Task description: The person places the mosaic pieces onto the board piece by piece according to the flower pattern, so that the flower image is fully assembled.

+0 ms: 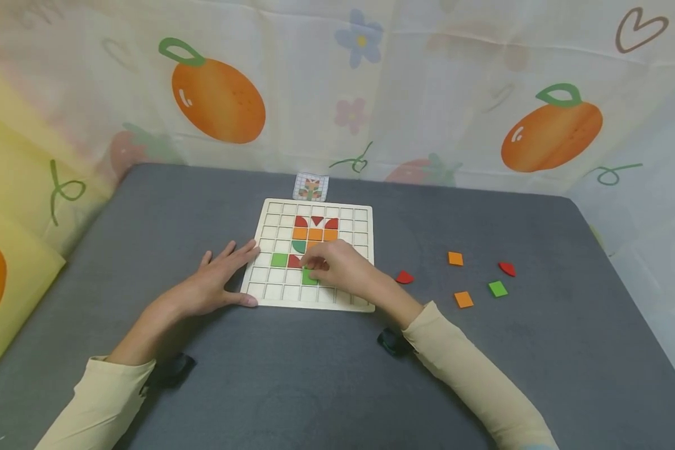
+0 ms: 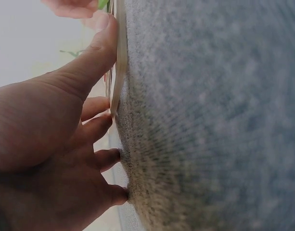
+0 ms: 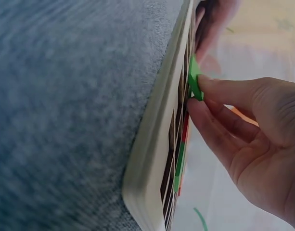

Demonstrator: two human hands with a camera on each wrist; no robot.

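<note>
On a grey desk (image 1: 292, 387) backed by a fruit-print curtain (image 1: 427, 94), a pale wooden grid board (image 1: 270, 294) with square cells lies flat while a person works at it with both hands. Its filled cells form a picture: three red pieces (image 1: 316, 222) across the top, three orange squares (image 1: 315, 234) below them, a green curved piece (image 1: 299, 246) under those, then a green square (image 1: 279, 260) beside another red piece (image 1: 294, 262); further pieces may sit hidden under the hand. At the lower middle of the board, the right hand (image 1: 340, 269) has its grip pinched on a small green tile (image 3: 195, 82), thumb and forefinger curled round its edge, holding it tilted on edge at a cell. The left hand (image 1: 216, 284) lies spread flat with straight fingers, thumb along the board's near edge and fingertips at its left edge, steadying it. Five loose pieces lie well apart on the desk to the right: two orange squares (image 1: 455, 259), two red curved pieces (image 1: 405, 277) and one green square piece (image 1: 497, 289). Just beyond the board's far edge sits one small pattern card (image 1: 311, 187)
</note>
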